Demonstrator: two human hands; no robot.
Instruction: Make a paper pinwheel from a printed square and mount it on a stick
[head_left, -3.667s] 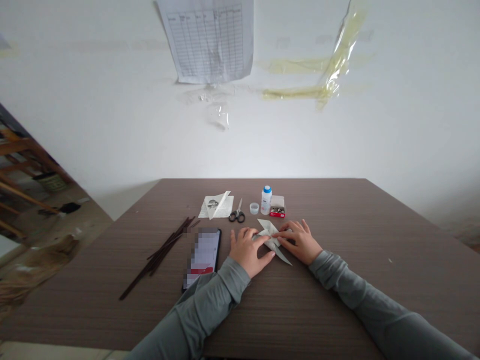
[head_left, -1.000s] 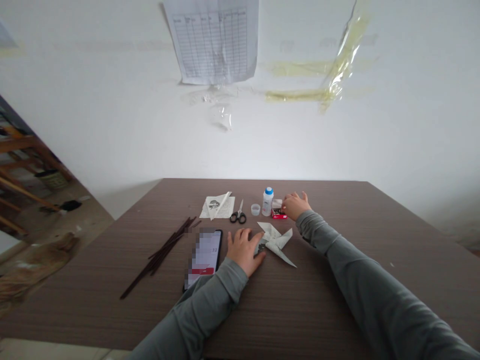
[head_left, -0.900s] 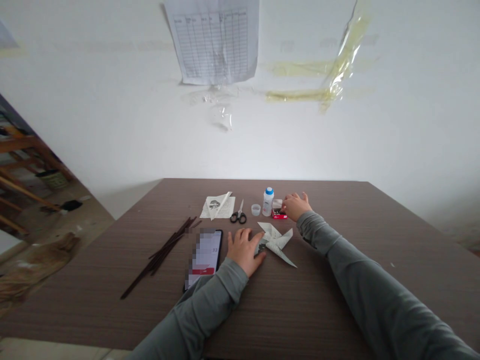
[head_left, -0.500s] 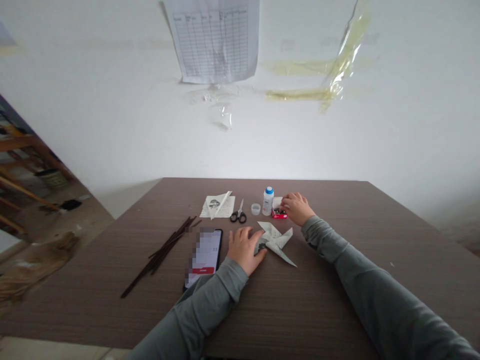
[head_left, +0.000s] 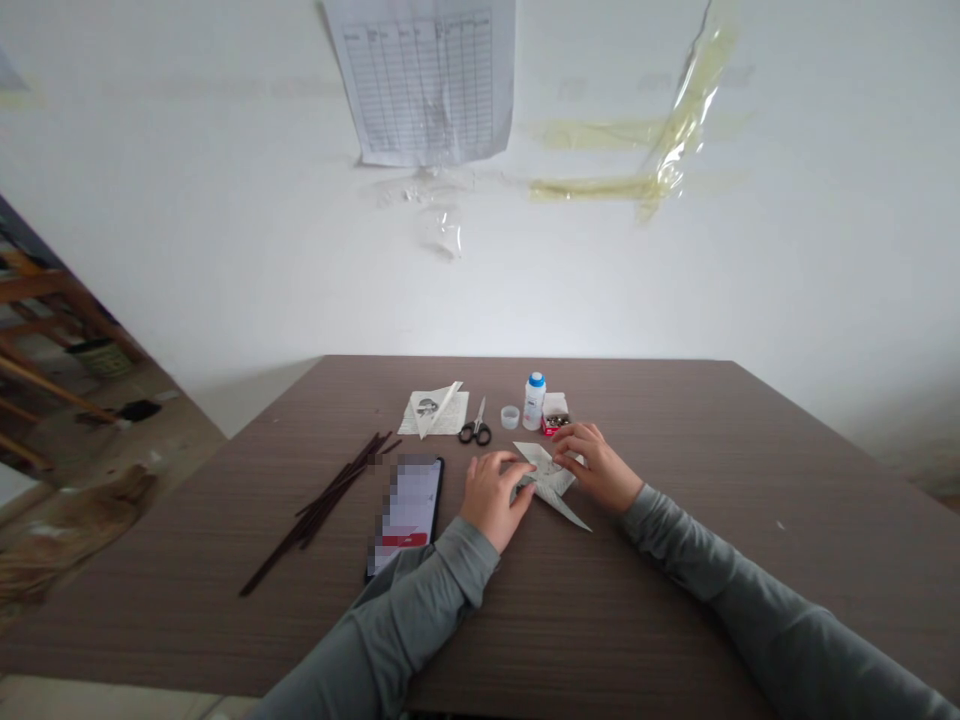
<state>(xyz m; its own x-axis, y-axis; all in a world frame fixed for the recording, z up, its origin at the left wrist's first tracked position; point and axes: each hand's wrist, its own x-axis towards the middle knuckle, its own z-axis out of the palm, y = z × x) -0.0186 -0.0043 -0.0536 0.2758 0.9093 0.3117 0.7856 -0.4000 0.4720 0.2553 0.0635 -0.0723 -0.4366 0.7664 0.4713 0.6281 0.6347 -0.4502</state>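
Observation:
A paper pinwheel [head_left: 559,503], folded from printed paper, lies on the table between my hands. My left hand [head_left: 493,502] grips its left side near the centre, thumb and fingers closed on the paper. Over the pinwheel's upper right part is my right hand [head_left: 606,474], its fingertips pinched together close to the middle. Whatever is in that pinch is too small to make out. Just beyond my right fingers sits a small red box [head_left: 556,424] with its lid up and shiny metal bits inside.
Behind the pinwheel stand a white bottle with a blue cap [head_left: 534,402], a small clear cup [head_left: 510,417] and black-handled scissors [head_left: 475,431]. Further left are folded printed papers [head_left: 433,412], a phone [head_left: 409,512] and several dark thin sticks [head_left: 330,505]. A white wall [head_left: 600,290] rises behind the table.
My right hand has come away from the red box, nearer to me, and is now over the pinwheel. My left hand stays on the paper with its fingers slightly shifted.

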